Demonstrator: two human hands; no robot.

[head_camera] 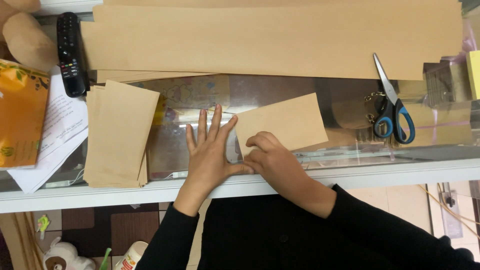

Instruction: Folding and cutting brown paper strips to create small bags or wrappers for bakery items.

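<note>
- A small rectangle of brown kraft paper [282, 122] lies slightly tilted on a glass counter top [345, 102], right in front of the person.
- The right hand [267, 160] has its fingers curled, fingertips pressing on the paper's near-left corner.
- The left hand [210, 150] lies open and flat on the glass, fingers spread, just left of the paper; its index fingertip reaches the paper's left edge and its thumb touches the right hand.
- Left of the left hand sits a stack of brown paper pieces [117, 135].
- Beyond both hands lie long brown paper sheets [270, 40].
- Well right of the right hand rest blue-handled scissors [392, 107], closed.
- Far left, beyond the stack, lie a black remote control [70, 55], white printed papers [57, 130] and an orange packet [20, 115].
</note>
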